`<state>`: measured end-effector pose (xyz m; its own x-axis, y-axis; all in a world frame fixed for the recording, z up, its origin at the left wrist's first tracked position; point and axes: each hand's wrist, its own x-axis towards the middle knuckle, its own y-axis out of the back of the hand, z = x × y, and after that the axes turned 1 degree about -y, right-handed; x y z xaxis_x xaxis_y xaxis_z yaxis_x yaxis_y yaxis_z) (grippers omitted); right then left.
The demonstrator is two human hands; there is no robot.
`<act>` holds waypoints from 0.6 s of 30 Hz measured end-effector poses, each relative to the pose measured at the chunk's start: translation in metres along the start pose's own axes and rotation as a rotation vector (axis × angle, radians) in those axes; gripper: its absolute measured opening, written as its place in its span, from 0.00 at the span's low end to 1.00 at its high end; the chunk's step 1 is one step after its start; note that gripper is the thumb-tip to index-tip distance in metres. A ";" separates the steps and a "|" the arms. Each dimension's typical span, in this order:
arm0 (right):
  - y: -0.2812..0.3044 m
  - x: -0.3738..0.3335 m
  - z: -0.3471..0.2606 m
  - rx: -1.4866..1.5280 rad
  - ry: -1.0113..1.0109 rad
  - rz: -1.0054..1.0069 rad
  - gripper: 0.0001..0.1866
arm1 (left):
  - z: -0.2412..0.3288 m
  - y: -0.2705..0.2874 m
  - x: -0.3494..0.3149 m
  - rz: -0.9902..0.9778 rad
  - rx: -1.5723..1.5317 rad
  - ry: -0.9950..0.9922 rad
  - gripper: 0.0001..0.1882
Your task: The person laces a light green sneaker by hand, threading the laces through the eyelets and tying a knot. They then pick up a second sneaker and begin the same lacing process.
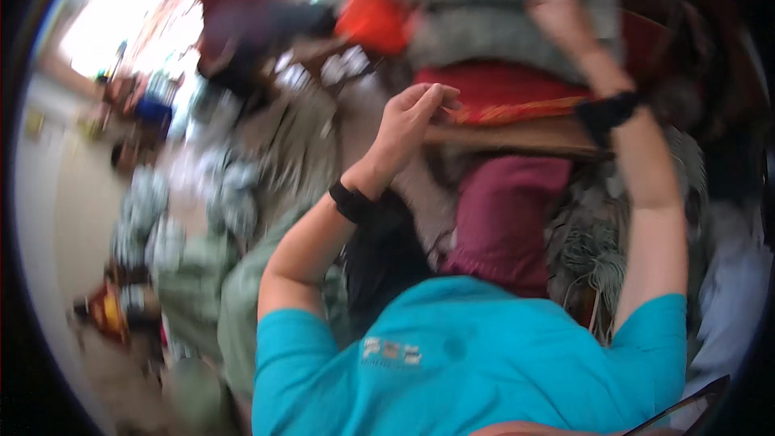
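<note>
My left hand (409,119) is held over the near left edge of a red cloth (500,87) with a yellow-orange trim. Its thumb and fingertips are pinched together, and whatever is between them is too small to make out. Farther off and to the right, my right hand (563,23) is closed like a fist in front of a bulky grey-green fabric bundle (476,36) lying on the red cloth. Motion blur hides what that hand holds, if anything. Black bands circle both wrists.
Under the red cloth runs a wooden edge (517,136). A maroon cloth (513,214) hangs before me, beside tangled grey-green cords (593,254). A bright orange cloth (373,12) lies at the far side. Grey-green bundles (222,194) stand on the left. Another person (242,8) is at the far left.
</note>
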<state>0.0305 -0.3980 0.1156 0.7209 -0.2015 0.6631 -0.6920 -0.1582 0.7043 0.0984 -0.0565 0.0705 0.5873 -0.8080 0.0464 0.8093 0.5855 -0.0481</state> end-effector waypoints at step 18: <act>0.053 -0.108 -0.076 0.344 -0.583 -0.108 0.22 | -0.289 0.266 -0.380 1.436 -0.074 0.366 0.10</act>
<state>-0.0815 -0.3115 0.1007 0.7157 -0.6396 0.2807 -0.6591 -0.4855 0.5743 0.0866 0.3874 -0.2484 0.8201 0.4670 -0.3307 -0.4558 0.8825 0.1159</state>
